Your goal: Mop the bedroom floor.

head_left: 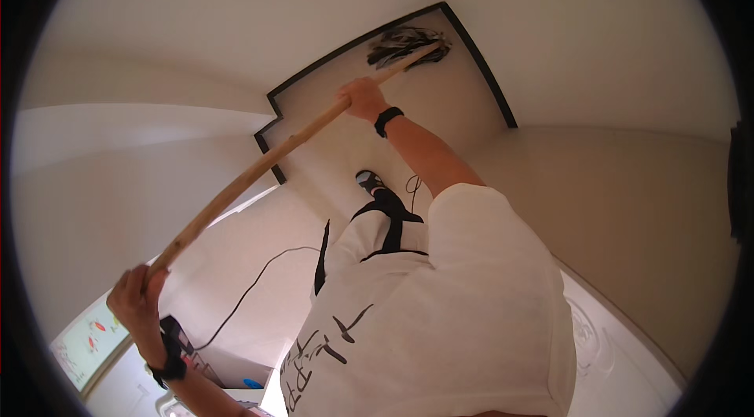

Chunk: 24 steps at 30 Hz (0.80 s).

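Observation:
A mop [259,170] with a long wooden handle slants across the view from lower left to upper right. Its dark, stringy head [404,46] rests on the floor near the far corner. Closed around the handle's upper end is my left hand [140,299], at the lower left. My right hand [364,98] grips the same handle farther down, closer to the mop head, with that arm stretched forward. Each wrist wears a black band.
Dark baseboards [479,64] edge the pale floor [463,107] where walls meet at the far end. A black cable [255,283] trails over the floor at left. My shod foot [367,180] stands mid-floor. A white door [605,346] shows at lower right.

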{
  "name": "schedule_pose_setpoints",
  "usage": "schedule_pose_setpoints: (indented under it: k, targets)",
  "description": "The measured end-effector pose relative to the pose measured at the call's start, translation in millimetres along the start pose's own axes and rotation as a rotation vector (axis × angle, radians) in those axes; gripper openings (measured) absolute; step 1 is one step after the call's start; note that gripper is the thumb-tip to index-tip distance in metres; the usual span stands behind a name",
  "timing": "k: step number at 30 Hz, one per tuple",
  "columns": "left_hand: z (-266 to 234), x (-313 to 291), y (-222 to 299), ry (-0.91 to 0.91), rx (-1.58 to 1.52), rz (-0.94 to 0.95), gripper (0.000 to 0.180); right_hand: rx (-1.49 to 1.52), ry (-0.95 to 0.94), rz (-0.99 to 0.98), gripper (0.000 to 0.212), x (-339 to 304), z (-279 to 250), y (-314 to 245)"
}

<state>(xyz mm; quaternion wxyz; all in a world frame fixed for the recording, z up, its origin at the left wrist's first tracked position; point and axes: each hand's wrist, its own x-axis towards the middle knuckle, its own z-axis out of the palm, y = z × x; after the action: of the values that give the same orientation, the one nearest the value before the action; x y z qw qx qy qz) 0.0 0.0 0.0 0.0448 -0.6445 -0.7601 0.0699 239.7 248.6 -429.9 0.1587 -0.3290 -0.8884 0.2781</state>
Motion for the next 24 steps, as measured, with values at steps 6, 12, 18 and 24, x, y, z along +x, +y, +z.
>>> schedule_pose_setpoints:
  k: [6, 12, 18, 24]
  targets:
    - [11.8, 43.0, 8.6, 0.025, -0.070, 0.110, 0.024, -0.028, 0.181, 0.074, 0.017, -62.2, -8.8, 18.9]
    - [30.2, 48.9, -36.3, 0.073, 0.047, 0.127, 0.026, 0.045, 0.160, 0.142, 0.021, -44.2, 29.4, -14.3]
    - [145.8, -91.7, -169.4, -0.052, 0.183, -0.162, 0.024, 0.194, -0.028, -0.027, 0.006, 23.9, 255.2, -115.8]
    - [88.2, -191.5, -232.7, -0.121, 0.325, -0.475, 0.032, 0.289, -0.225, -0.428, 0.006, 103.4, 333.2, -270.7]
